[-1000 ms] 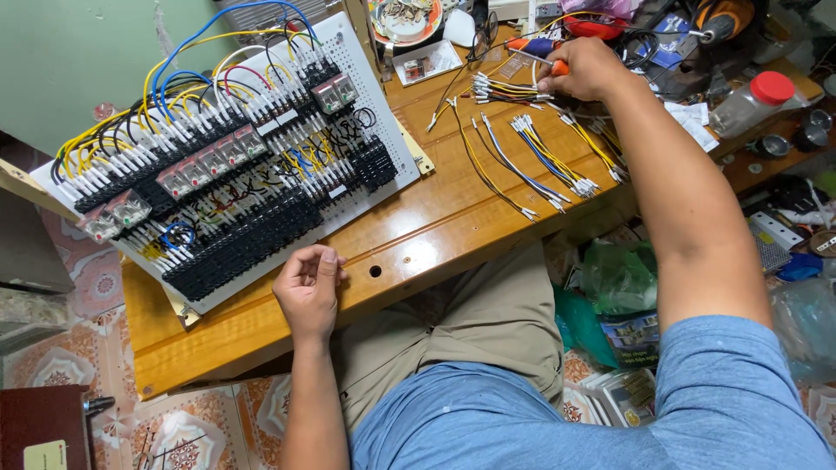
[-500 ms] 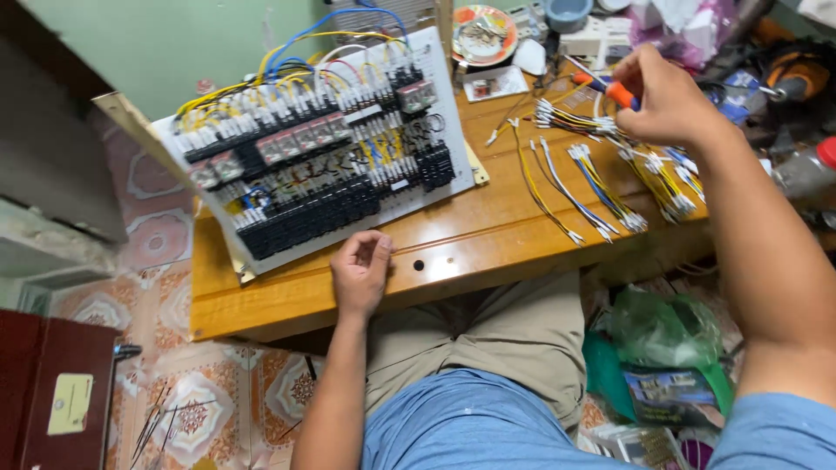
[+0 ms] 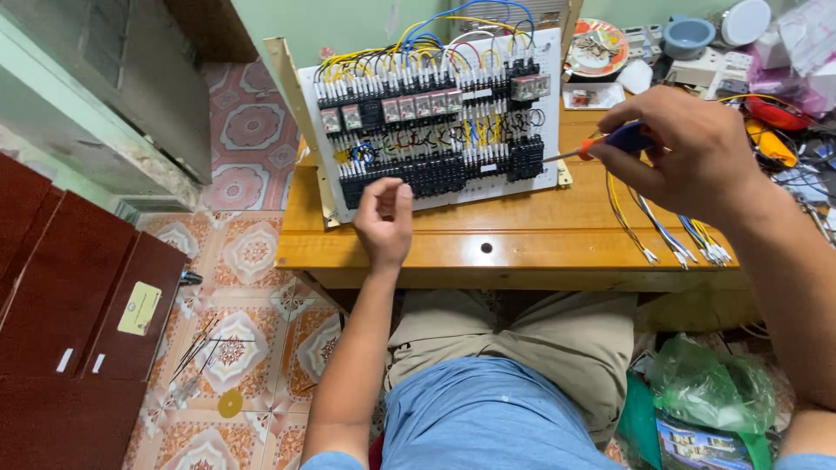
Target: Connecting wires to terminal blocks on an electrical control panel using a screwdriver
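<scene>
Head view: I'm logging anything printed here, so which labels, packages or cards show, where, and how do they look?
Yellow label: rounded rectangle stuck on the dark red cabinet, lower left.
White stickers: two small strips below it on the same cabinet.
Green plastic bag: crumpled on the floor, lower right, over a printed package.
White card: flat on the wooden table behind the wiring panel.

A home corner turned into an electrical workshop: a low varnished wooden table [image 3: 522,244] carries a white wiring panel packed with black terminal blocks and relays [image 3: 440,117], loose yellow and blue cut wires [image 3: 670,235] lie alongside, and patterned ceramic floor tiles [image 3: 248,252] with cluttered household oddments surround it.
</scene>
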